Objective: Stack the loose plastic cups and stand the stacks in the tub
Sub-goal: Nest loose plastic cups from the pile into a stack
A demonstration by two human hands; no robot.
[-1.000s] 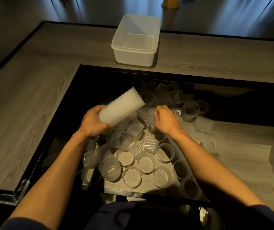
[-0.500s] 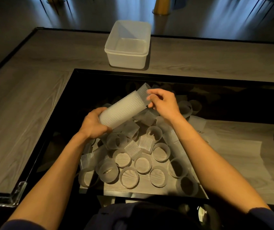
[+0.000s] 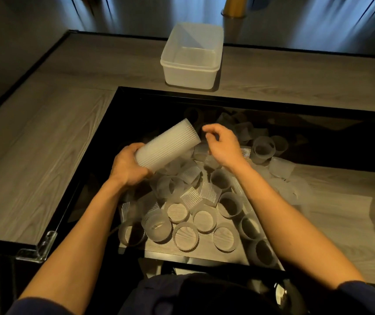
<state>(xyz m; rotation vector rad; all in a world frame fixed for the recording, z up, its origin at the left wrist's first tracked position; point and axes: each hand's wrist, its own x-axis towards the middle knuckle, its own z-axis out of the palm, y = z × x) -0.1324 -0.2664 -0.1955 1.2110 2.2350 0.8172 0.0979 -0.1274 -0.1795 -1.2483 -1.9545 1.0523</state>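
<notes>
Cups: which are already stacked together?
Only the long ribbed stack gripped by the left hand, held tilted above the pile; the rest lie single and loose.

Your cup stack (image 3: pixel 167 145): frosted white, fine lengthwise ribs. The loose cups (image 3: pixel 190 197): translucent frosted, same ribbed walls, wood grain showing through some bottoms. The tub (image 3: pixel 188 75): plain milky white. The tabletop (image 3: pixel 34 155): grey wood grain. The inset glass panel (image 3: pixel 150 119): glossy black, black frame. Your sleeve (image 3: pixel 368 296): dark navy. The post (image 3: pixel 234 7) behind the table: gold.
</notes>
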